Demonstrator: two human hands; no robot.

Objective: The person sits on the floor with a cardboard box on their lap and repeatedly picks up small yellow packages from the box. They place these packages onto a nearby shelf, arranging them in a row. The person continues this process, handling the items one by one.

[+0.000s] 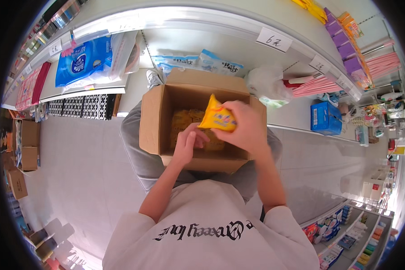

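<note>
An open cardboard box [152, 121] stands between my knees with its flaps folded outward. Several yellow packets [182, 118] lie inside, low in the box. My right hand [244, 126] grips a yellow plastic packet [219, 116] with printing on it, above the box opening. Just left of that packet and lower, my left hand [190, 140] is over the box with its fingers spread a little; nothing shows between them. The right hand hides part of the packet and of the box's right side.
Ahead, a shelf with a price rail [202, 17] arches over the box. Light-blue packs [219, 64] and a white plastic bag [265, 81] lie behind the box. A blue carton [325, 118] stands on the right shelf. Cardboard boxes [29, 145] stand at the far left.
</note>
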